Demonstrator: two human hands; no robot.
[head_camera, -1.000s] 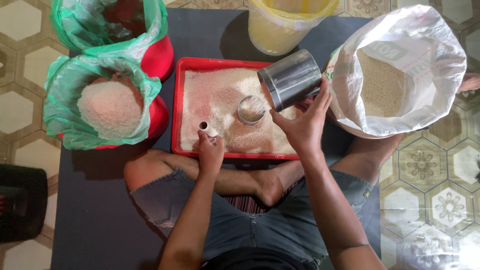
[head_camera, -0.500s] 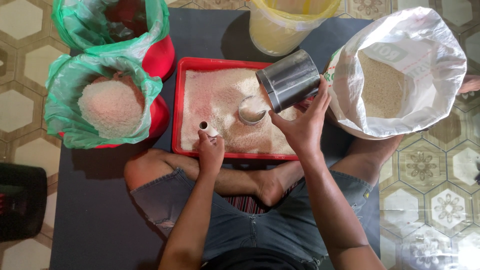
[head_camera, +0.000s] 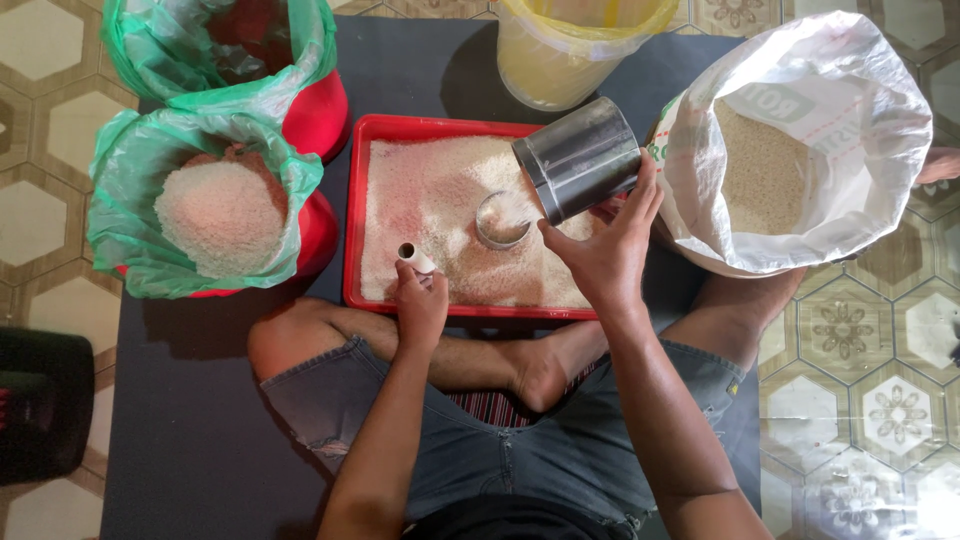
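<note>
I sit cross-legged behind a red tray (head_camera: 352, 200) filled with white rice. My right hand (head_camera: 600, 250) grips a shiny steel cup (head_camera: 578, 158), tipped on its side above the tray's right part, its mouth toward the rice. A small round metal ring or bowl (head_camera: 502, 220) lies half sunk in the rice just below the cup's mouth. My left hand (head_camera: 420, 305) rests at the tray's near edge and pinches a small white tube-like object (head_camera: 412, 256).
Two red buckets lined with green plastic stand at the left; the nearer one (head_camera: 215, 210) holds heaped rice, the farther one (head_camera: 240, 50) looks dark inside. A yellow bucket (head_camera: 570, 45) is behind the tray. A white sack of grain (head_camera: 790, 150) is open at the right.
The steel cup has tilted slightly and shifted little over the tray. The left hand stays at the tray's near edge.
</note>
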